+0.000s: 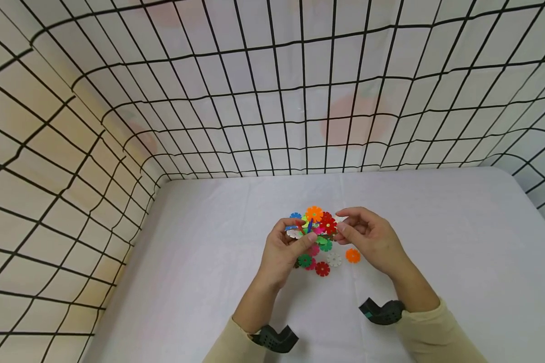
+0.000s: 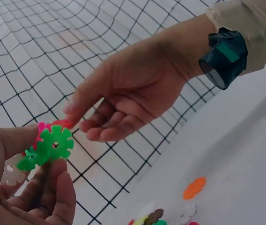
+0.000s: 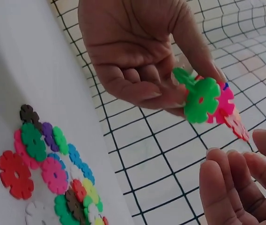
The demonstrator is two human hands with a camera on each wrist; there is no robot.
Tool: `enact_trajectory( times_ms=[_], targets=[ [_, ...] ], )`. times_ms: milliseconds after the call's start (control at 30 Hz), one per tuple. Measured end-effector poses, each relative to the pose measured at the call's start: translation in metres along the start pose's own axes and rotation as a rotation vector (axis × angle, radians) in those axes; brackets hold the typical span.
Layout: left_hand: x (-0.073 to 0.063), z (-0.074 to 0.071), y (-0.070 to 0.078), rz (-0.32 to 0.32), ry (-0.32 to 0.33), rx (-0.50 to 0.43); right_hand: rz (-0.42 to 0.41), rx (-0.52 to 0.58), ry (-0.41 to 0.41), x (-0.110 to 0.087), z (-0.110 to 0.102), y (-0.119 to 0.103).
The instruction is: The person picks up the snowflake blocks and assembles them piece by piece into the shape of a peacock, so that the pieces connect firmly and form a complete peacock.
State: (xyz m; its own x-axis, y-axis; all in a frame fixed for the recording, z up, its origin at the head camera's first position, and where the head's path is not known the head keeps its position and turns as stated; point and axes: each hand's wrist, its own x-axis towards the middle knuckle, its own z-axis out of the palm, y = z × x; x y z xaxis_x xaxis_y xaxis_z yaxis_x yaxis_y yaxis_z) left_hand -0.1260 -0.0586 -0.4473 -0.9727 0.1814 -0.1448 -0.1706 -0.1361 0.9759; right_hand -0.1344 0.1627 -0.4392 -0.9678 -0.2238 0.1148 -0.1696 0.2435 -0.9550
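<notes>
Several flower-shaped plastic discs are joined into a cluster, raised over the table. My left hand pinches it between thumb and fingers. In the right wrist view a green disc faces the camera, with a pink disc behind it and a red disc at the outer end. My right hand is beside that red end, thumb and fingers parted and loosely bent, fingertips close to the disc's edge. Nothing shows between them. My left fingers partly hide the cluster's inner side.
Below the hands, a loose pile of flower discs in many colours lies on the white tabletop. An orange disc lies apart on the right. Black wire mesh stands along the back and sides.
</notes>
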Motion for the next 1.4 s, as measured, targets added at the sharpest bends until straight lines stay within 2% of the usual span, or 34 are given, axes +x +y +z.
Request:
enact_trajectory(
  times_ms=[100, 200, 333, 400, 533, 633, 733, 833, 900, 1067, 1133, 1233, 1400],
  targets=[
    [0.002, -0.002, 0.000, -0.009, 0.047, 0.009, 0.086, -0.073, -0.029, 0.003, -0.001, 0.008],
    [0.003, -0.003, 0.000, -0.020, 0.068, -0.014, 0.169, -0.212, -0.126, 0.006, 0.003, 0.022],
    [0.002, -0.003, 0.001, -0.041, 0.077, -0.046, 0.179, -0.428, -0.274, 0.008, 0.013, 0.042],
    [0.002, -0.003, 0.000, -0.049, 0.076, -0.058, 0.178, -0.516, -0.318, 0.008, 0.017, 0.047],
    [0.002, -0.001, 0.001, -0.043, 0.064, -0.092, 0.195, -0.603, -0.345, 0.006, 0.021, 0.045],
    [0.002, 0.000, 0.001, -0.043, 0.054, -0.111, 0.212, -0.608, -0.340, 0.006, 0.021, 0.042],
    [0.002, 0.000, 0.002, -0.050, 0.055, -0.120, 0.205, -0.581, -0.313, 0.006, 0.020, 0.040],
    [0.001, 0.000, 0.002, -0.052, 0.057, -0.132, 0.173, -0.510, -0.249, 0.006, 0.016, 0.034],
    [0.001, 0.000, 0.003, -0.050, 0.054, -0.144, 0.158, -0.410, -0.189, 0.006, 0.013, 0.029],
    [0.002, 0.000, 0.002, -0.030, 0.046, -0.153, 0.148, -0.066, -0.052, 0.004, 0.007, 0.010],
    [0.002, 0.000, 0.002, -0.027, 0.051, -0.155, 0.130, 0.024, -0.012, 0.002, 0.006, 0.004],
    [0.002, 0.000, 0.002, -0.028, 0.057, -0.161, 0.095, 0.091, 0.023, 0.001, 0.005, -0.001],
    [0.001, 0.000, 0.003, -0.007, 0.040, -0.134, 0.042, 0.112, 0.028, -0.001, 0.004, -0.003]
  ],
)
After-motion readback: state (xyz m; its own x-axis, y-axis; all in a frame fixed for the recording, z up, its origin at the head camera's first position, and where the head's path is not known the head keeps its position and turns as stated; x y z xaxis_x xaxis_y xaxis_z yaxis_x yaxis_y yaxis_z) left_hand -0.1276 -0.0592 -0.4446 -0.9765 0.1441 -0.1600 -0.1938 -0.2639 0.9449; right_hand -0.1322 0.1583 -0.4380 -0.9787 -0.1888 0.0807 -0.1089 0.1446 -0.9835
